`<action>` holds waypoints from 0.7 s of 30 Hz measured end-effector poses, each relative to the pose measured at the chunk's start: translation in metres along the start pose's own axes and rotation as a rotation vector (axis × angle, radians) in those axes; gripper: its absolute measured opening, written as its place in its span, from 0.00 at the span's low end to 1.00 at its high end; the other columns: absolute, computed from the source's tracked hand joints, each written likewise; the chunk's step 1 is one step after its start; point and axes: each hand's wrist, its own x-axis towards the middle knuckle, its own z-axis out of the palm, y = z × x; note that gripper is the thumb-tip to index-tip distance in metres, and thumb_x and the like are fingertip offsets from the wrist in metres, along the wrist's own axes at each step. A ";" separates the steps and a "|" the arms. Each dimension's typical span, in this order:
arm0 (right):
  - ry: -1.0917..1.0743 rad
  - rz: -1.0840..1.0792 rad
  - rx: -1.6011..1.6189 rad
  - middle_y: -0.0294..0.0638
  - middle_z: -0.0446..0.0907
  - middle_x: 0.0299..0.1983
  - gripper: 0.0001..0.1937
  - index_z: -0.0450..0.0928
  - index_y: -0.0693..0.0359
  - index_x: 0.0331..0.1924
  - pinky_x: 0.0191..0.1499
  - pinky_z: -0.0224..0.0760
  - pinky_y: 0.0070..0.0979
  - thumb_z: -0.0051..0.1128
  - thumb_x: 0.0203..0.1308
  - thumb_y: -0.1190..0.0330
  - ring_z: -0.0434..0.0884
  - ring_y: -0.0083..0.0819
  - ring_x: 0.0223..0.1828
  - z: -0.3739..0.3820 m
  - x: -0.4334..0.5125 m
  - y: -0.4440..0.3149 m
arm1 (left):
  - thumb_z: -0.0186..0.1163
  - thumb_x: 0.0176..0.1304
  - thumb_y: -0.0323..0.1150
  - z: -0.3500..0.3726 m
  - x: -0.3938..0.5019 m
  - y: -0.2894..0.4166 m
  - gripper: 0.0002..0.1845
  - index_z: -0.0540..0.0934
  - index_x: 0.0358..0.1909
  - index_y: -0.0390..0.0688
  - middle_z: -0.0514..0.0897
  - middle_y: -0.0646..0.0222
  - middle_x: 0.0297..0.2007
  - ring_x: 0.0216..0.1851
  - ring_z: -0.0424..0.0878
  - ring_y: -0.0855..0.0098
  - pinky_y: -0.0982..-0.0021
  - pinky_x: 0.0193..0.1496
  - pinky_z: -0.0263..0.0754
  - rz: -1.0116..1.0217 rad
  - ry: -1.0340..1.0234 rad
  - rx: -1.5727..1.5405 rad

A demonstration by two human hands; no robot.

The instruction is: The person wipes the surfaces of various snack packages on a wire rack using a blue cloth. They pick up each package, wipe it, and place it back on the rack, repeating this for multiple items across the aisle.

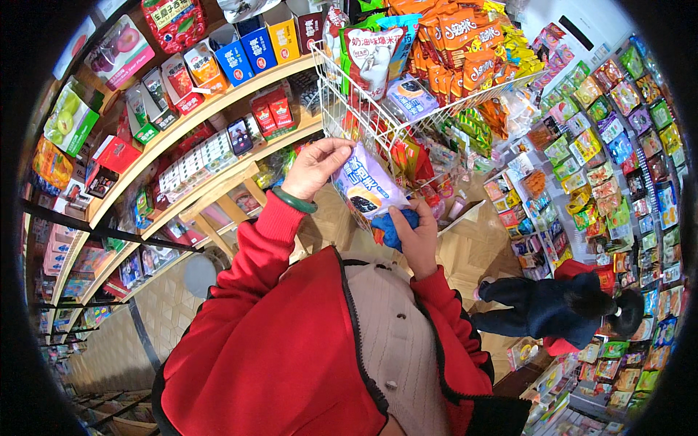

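A purple snack packet [364, 182], printed with writing and a picture of a filled pastry, is stretched between my two hands in the head view. My left hand [316, 166], with a green bangle at the wrist, pinches its upper left edge between thumb and fingers. At the packet's lower right corner is my right hand [417, 231], which also has a crumpled blue cloth [395, 229] bunched in its grip. Just beyond the packet stands a white wire basket [357, 122] full of snack bags. A similar purple packet [413, 98] lies inside it.
Curved wooden shelves [218, 101] with boxed snacks run along the left. A phone [240, 136] stands on the lower one. Beneath it is a wooden stool [218, 212]. On the right, a person in dark clothes [551, 305] is beside racks of small packets [591, 201].
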 end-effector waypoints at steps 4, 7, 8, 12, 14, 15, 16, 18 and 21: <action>-0.001 -0.057 -0.082 0.32 0.74 0.30 0.11 0.73 0.64 0.35 0.35 0.67 0.18 0.65 0.57 0.69 0.70 0.17 0.32 -0.001 0.002 0.000 | 0.62 0.65 0.34 -0.004 0.000 -0.002 0.14 0.80 0.49 0.40 0.81 0.77 0.37 0.38 0.75 0.85 0.81 0.42 0.71 0.011 -0.002 0.013; -0.009 -0.046 -0.110 0.33 0.73 0.30 0.11 0.73 0.65 0.35 0.37 0.67 0.19 0.64 0.57 0.69 0.70 0.18 0.32 -0.002 0.003 -0.001 | 0.62 0.64 0.33 -0.008 0.001 -0.002 0.12 0.80 0.47 0.40 0.81 0.77 0.36 0.35 0.75 0.85 0.81 0.38 0.71 0.026 -0.013 0.034; -0.015 -0.042 -0.107 0.33 0.72 0.30 0.11 0.73 0.65 0.35 0.37 0.67 0.19 0.64 0.57 0.69 0.70 0.19 0.32 -0.002 0.003 -0.001 | 0.62 0.64 0.33 -0.008 0.001 -0.003 0.11 0.80 0.46 0.40 0.81 0.77 0.35 0.34 0.75 0.86 0.81 0.37 0.70 0.016 -0.002 0.049; -0.011 -0.075 -0.093 0.32 0.71 0.29 0.10 0.72 0.65 0.34 0.36 0.66 0.18 0.63 0.57 0.69 0.68 0.18 0.32 -0.002 0.004 -0.002 | 0.62 0.63 0.29 -0.008 0.000 -0.004 0.08 0.79 0.42 0.41 0.81 0.77 0.36 0.35 0.76 0.84 0.81 0.39 0.70 -0.007 -0.014 -0.057; -0.018 -0.076 -0.088 0.31 0.71 0.28 0.10 0.72 0.64 0.33 0.36 0.65 0.18 0.63 0.57 0.69 0.68 0.18 0.31 -0.003 0.004 -0.003 | 0.62 0.63 0.29 -0.007 0.000 -0.004 0.08 0.79 0.42 0.40 0.81 0.77 0.34 0.34 0.75 0.84 0.82 0.37 0.70 -0.013 0.014 -0.032; -0.017 -0.061 -0.082 0.31 0.71 0.28 0.10 0.72 0.64 0.33 0.36 0.65 0.18 0.63 0.57 0.69 0.68 0.17 0.31 -0.003 0.004 -0.003 | 0.62 0.63 0.29 -0.006 0.001 -0.003 0.07 0.79 0.42 0.40 0.81 0.77 0.34 0.33 0.75 0.84 0.82 0.37 0.69 -0.010 0.021 -0.020; -0.017 -0.041 -0.067 0.31 0.71 0.28 0.10 0.72 0.63 0.33 0.35 0.65 0.18 0.63 0.57 0.69 0.68 0.17 0.31 -0.003 0.004 -0.003 | 0.61 0.64 0.30 -0.006 0.001 -0.003 0.07 0.79 0.42 0.40 0.81 0.77 0.33 0.33 0.75 0.84 0.82 0.37 0.69 -0.007 0.037 -0.021; -0.022 -0.003 -0.040 0.31 0.71 0.28 0.10 0.72 0.63 0.33 0.35 0.65 0.18 0.63 0.58 0.68 0.68 0.17 0.31 -0.003 0.003 -0.004 | 0.61 0.64 0.30 -0.005 0.001 -0.002 0.07 0.78 0.41 0.39 0.81 0.77 0.32 0.32 0.75 0.84 0.83 0.36 0.69 -0.005 0.049 -0.021; -0.034 0.020 -0.013 0.30 0.71 0.28 0.10 0.73 0.63 0.33 0.35 0.65 0.17 0.62 0.59 0.67 0.68 0.17 0.30 -0.004 0.003 -0.004 | 0.60 0.65 0.30 -0.002 0.001 -0.001 0.06 0.78 0.40 0.38 0.81 0.76 0.31 0.31 0.75 0.84 0.82 0.36 0.69 -0.016 0.069 -0.027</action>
